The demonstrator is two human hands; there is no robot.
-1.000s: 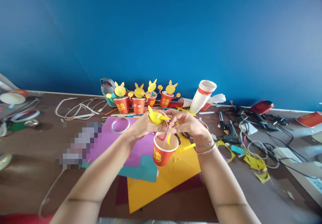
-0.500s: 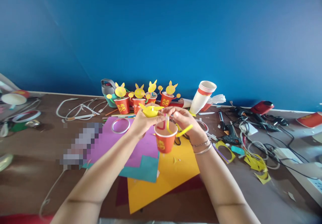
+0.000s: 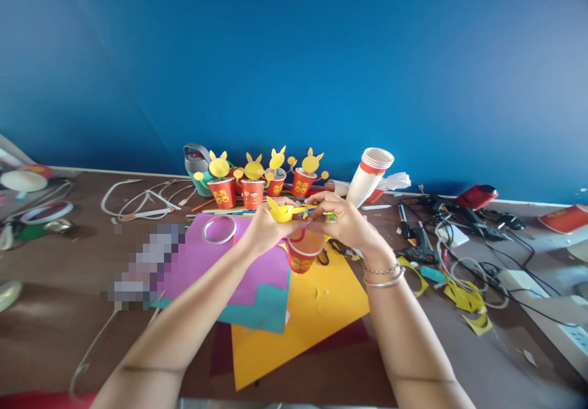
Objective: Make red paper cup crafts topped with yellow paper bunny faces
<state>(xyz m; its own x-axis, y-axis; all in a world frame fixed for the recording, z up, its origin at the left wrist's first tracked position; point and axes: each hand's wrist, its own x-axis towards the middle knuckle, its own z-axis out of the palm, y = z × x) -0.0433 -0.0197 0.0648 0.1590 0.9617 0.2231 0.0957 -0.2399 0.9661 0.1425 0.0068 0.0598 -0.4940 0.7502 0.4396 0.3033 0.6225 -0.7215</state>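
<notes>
Fingers of our left hand [image 3: 267, 228] are closed on a yellow paper piece with pointed ears [image 3: 281, 214], covering enough of it that we cannot make out its whole outline. Our right hand [image 3: 343, 220] arches across to meet it, its fingers bent and drawn narrow; whether they pinch anything is hidden, so we cannot tell. Just below both hands we see a red paper cup with gold lettering [image 3: 304, 259], blurred, its rim partly covered. A bent pink straw [image 3: 298, 236] shows at its mouth, the upper end lost among the fingers. To the left, a patch of grey squares [image 3: 149, 262] masks whatever lies there; at the right edge, a toppled red paper cup [image 3: 563, 219] and a white power strip [image 3: 575, 337] are cut off. Our brown desk [image 3: 78, 262] bears overlapping sheets of purple paper [image 3: 265, 268], teal paper [image 3: 269, 312] and orange-yellow paper [image 3: 275, 354], with a white ring of tape [image 3: 220, 242] on the purple. Farther back, four red cups with yellow paper faces [image 3: 222, 196] stand near a leaning stack of white-and-red paper cups [image 3: 367, 179], before a plain blue wall [image 3: 294, 60].
</notes>
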